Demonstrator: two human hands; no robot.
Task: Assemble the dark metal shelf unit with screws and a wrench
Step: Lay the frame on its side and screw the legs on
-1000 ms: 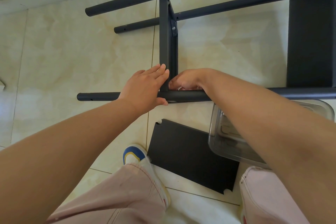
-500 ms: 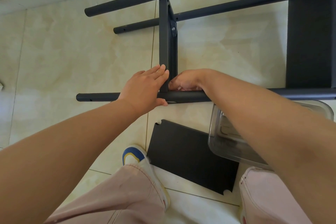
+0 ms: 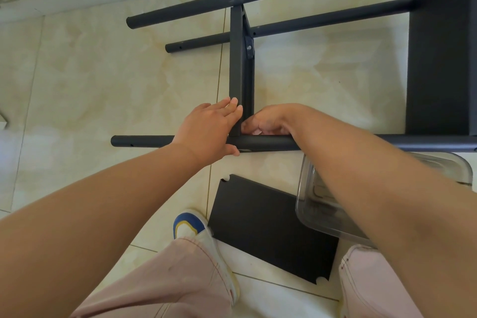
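Shelf frame may shift at the near tube, because left hand only presses flat and right hand, fingers curled, hides the joint.

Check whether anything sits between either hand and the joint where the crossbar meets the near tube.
Nothing visible does. The left hand rests on the near tube with its fingers against the crossbar. The right hand is curled right at the joint on the other side; what its fingers hold is hidden.
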